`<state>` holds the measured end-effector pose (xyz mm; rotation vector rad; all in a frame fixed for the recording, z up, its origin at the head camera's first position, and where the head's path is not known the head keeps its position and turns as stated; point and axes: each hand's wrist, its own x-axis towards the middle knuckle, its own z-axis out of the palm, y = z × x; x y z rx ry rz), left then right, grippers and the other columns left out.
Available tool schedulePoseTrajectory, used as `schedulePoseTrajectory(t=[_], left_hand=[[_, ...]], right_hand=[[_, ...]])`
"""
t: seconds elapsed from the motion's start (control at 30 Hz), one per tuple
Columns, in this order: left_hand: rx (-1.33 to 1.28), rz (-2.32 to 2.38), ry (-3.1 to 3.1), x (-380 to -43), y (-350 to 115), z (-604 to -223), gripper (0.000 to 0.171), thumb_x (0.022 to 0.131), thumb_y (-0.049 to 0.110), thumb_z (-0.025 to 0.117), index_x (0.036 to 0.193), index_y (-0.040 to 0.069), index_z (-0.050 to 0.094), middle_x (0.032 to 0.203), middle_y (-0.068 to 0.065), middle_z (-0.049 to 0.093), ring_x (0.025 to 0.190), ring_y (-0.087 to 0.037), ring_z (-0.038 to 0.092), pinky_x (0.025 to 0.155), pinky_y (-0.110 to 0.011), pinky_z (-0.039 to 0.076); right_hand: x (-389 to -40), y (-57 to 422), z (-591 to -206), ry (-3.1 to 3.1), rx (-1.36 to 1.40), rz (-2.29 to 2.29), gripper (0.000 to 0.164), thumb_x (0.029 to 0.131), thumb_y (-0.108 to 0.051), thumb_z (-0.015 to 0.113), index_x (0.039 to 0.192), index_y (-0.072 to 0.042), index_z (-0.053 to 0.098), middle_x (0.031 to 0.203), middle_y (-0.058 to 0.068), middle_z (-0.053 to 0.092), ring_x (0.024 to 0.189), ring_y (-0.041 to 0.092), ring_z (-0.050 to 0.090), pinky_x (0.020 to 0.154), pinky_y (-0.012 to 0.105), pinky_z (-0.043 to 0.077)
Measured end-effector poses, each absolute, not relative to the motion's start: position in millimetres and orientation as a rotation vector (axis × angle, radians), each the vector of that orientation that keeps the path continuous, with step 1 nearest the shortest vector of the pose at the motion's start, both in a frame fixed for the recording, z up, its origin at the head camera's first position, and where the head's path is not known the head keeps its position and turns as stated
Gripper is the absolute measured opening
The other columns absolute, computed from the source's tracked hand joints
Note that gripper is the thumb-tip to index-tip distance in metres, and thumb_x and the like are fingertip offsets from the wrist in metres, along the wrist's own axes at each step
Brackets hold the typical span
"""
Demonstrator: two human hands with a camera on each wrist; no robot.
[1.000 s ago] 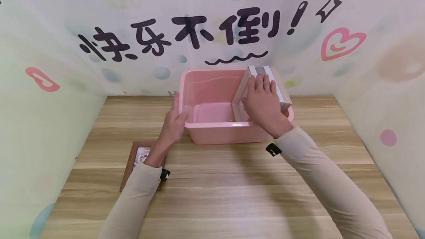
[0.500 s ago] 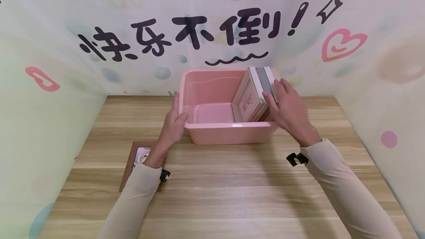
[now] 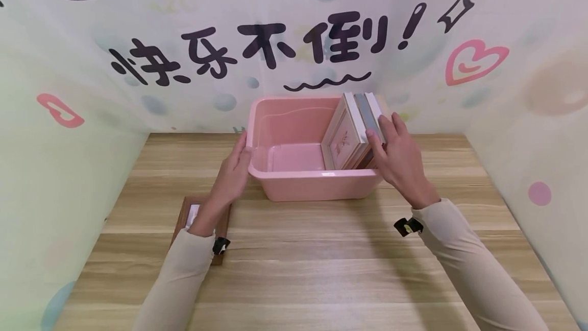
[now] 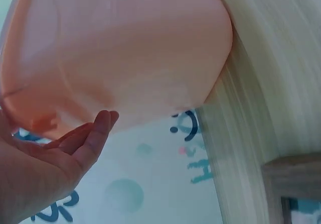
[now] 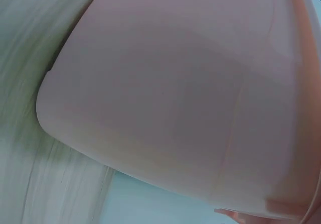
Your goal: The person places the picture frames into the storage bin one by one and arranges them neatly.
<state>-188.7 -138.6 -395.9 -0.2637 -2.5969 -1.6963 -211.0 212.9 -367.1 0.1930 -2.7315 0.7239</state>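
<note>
A pink plastic tub (image 3: 317, 187) stands on the table against the wall. Several picture frames (image 3: 345, 139), the leftmost white-edged with a pink picture, lean upright in its right end. My left hand (image 3: 231, 175) is at the tub's left end, thumb by the rim. In the left wrist view its fingers (image 4: 93, 141) are fairly straight along the outer wall. My right hand (image 3: 403, 160) grips the right rim beside the frames, thumb inside. Only a sliver of its fingers (image 5: 233, 215) shows under the rim in the right wrist view.
A brown wooden picture frame (image 3: 223, 222) lies on the table (image 3: 321, 269), partly under the left forearm. Behind the tub rises a printed wall cloth (image 3: 206, 91) with black lettering. Side cloths flank the table.
The right hand has come off the frames' tops to the tub's right rim. The left hand has shifted slightly left, its thumb drawing back from over the rim.
</note>
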Motion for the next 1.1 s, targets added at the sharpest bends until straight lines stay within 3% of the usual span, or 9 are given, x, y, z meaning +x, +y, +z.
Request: schedulePoseTrajectory(t=[0.1, 0.17, 0.37, 0.5, 0.6, 0.77, 0.9, 1.1], left_hand=[[-0.181, -1.626, -2.665, -185.9, -150.5, -395.4, 0.057, 0.108, 0.036, 0.024, 0.159, 0.011, 0.021, 0.142, -0.022, 0.052, 0.124, -0.037, 0.055, 0.105, -0.054, 0.044], [-0.121, -1.541, -2.743, -184.2, -160.1, -396.6, 0.059, 0.107, 0.038, 0.024, 0.158, 0.008, 0.024, 0.139, -0.025, 0.055, 0.122, -0.039, 0.056, 0.104, -0.056, 0.044], [-0.036, -1.260, -3.036, -172.9, -187.1, -406.9, 0.067, 0.106, 0.041, 0.027, 0.155, -0.003, 0.022, 0.153, -0.030, 0.034, 0.140, -0.046, 0.035, 0.114, -0.061, 0.030], [-0.069, -1.042, -3.177, -163.9, -200.5, -423.2, 0.073, 0.105, 0.042, 0.032, 0.151, -0.014, 0.021, 0.154, -0.039, 0.021, 0.142, -0.053, 0.021, 0.114, -0.066, 0.023], [-0.061, -0.876, -3.272, -157.1, -207.3, -434.8, 0.078, 0.103, 0.044, 0.037, 0.150, -0.016, 0.021, 0.154, -0.042, 0.013, 0.141, -0.058, 0.016, 0.110, -0.074, 0.022], [0.119, -0.736, -3.484, -146.9, -212.7, -444.9, 0.091, 0.098, 0.055, 0.042, 0.154, -0.009, 0.010, 0.157, -0.038, -0.004, 0.140, -0.063, 0.001, 0.094, -0.086, 0.024], [0.150, -0.688, -3.553, -141.8, -213.4, -447.5, 0.095, 0.097, 0.055, 0.046, 0.153, -0.010, 0.004, 0.152, -0.041, -0.006, 0.136, -0.068, -0.003, 0.091, -0.083, 0.033], [0.050, -0.615, -3.525, -141.8, -211.5, -448.2, 0.101, 0.095, 0.055, 0.052, 0.149, -0.018, 0.007, 0.146, -0.048, 0.002, 0.131, -0.071, 0.006, 0.104, -0.077, 0.024]], right_hand=[[-211.1, 212.9, -367.7, -2.735, 0.191, 0.715, 0.069, 0.103, -0.052, 0.035, 0.151, -0.003, 0.039, 0.157, 0.028, 0.028, 0.130, 0.054, 0.042, 0.100, 0.070, 0.039], [-211.3, 212.8, -368.3, -2.732, 0.195, 0.707, 0.068, 0.103, -0.052, 0.035, 0.150, -0.003, 0.039, 0.156, 0.028, 0.029, 0.128, 0.054, 0.044, 0.098, 0.070, 0.040], [-212.0, 212.5, -370.0, -2.724, 0.189, 0.687, 0.068, 0.103, -0.051, 0.034, 0.149, -0.002, 0.040, 0.156, 0.028, 0.030, 0.125, 0.054, 0.047, 0.095, 0.069, 0.043], [-212.1, 212.6, -370.4, -2.723, 0.183, 0.685, 0.068, 0.103, -0.052, 0.034, 0.149, -0.002, 0.040, 0.156, 0.027, 0.030, 0.125, 0.054, 0.047, 0.095, 0.069, 0.043], [-212.0, 212.7, -370.6, -2.723, 0.184, 0.680, 0.068, 0.103, -0.052, 0.034, 0.149, -0.003, 0.040, 0.156, 0.027, 0.030, 0.125, 0.053, 0.047, 0.095, 0.069, 0.043], [-212.2, 213.1, -371.5, -2.721, 0.186, 0.671, 0.068, 0.103, -0.052, 0.034, 0.149, -0.003, 0.040, 0.155, 0.027, 0.031, 0.124, 0.053, 0.048, 0.093, 0.069, 0.044], [-212.4, 213.5, -371.6, -2.721, 0.182, 0.666, 0.068, 0.103, -0.053, 0.033, 0.149, -0.004, 0.040, 0.155, 0.027, 0.031, 0.122, 0.054, 0.049, 0.092, 0.070, 0.044], [-212.3, 213.3, -370.4, -2.728, 0.172, 0.664, 0.068, 0.102, -0.054, 0.033, 0.149, -0.004, 0.040, 0.156, 0.026, 0.031, 0.123, 0.054, 0.049, 0.092, 0.070, 0.044]])
